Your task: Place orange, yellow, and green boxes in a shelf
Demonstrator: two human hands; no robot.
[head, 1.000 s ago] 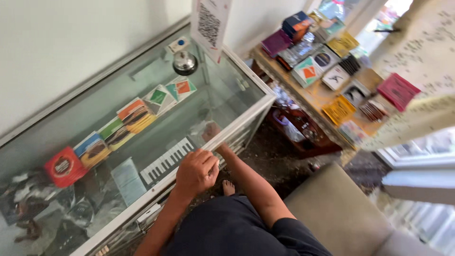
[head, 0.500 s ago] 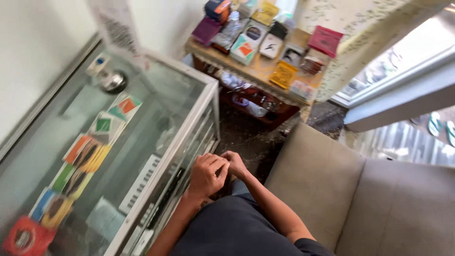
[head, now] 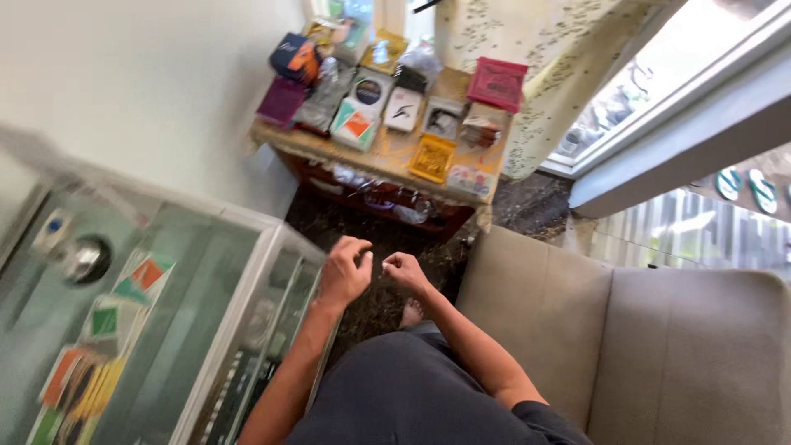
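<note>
Looking down from the head camera, both hands are raised in front of the body, near the middle of the view, over a dark floor. The left hand is curled, its fingers bent in toward the palm, and it hangs just beside the upper corner of a glass display case; whether it touches the metal frame I cannot tell, and I see nothing held in it. The right hand is closed into a loose fist at about 3 o'clock from the left one, close to it but apart, and it seems empty too, though the inside of the fist is hidden. The glass case fills the 8 o'clock part of the view, and under its top lie small coloured packets and a round metal thing, a little blurred. At 12 o'clock from the hands stands a low wooden worktop against the wall, covered with flat square packets: a yellow one, a pink one, a purple one. At 4 o'clock is a beige sofa seat, and a bare foot shows just below the hands.
</note>
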